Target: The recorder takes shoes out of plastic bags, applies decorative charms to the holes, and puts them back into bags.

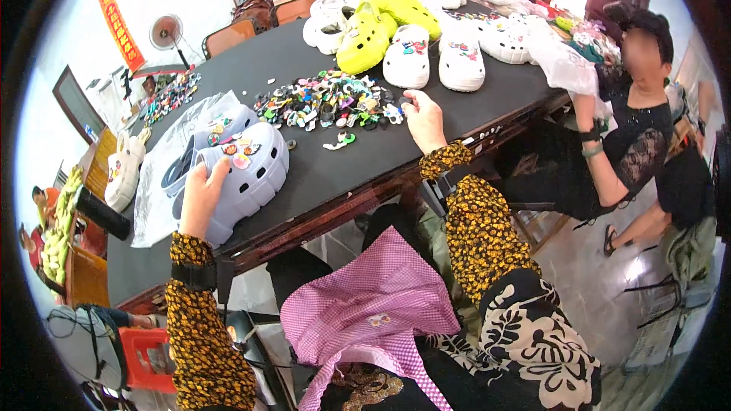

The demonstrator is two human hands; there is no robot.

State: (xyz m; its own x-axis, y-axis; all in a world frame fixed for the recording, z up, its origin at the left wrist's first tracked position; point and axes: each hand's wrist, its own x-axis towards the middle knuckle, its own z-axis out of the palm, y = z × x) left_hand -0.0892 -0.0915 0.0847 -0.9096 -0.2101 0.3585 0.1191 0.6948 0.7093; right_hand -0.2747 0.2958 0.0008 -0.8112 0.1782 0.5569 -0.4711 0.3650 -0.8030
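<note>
A pair of lavender clogs (263,171) rests on the near left of the table, with colourful charms on the uppers. My left hand (202,196) is closed on the nearer clog, its thumb on top by the charms. To the right of a heap of small shoe charms (324,99), my right hand (425,120) is raised over the table. Its thumb and forefinger pinch a small dark piece, which looks like a shoe charm (406,104); its face cannot be made out. A loose green and white charm (340,141) lies in front of the heap.
Clear plastic (156,160) lies beneath and beside the lavender clogs. White clogs (406,61) and lime-green clogs (368,34) stand along the far side of the dark table (327,183). A person in black (640,122) sits at the right with a plastic bag; others sit at the far end.
</note>
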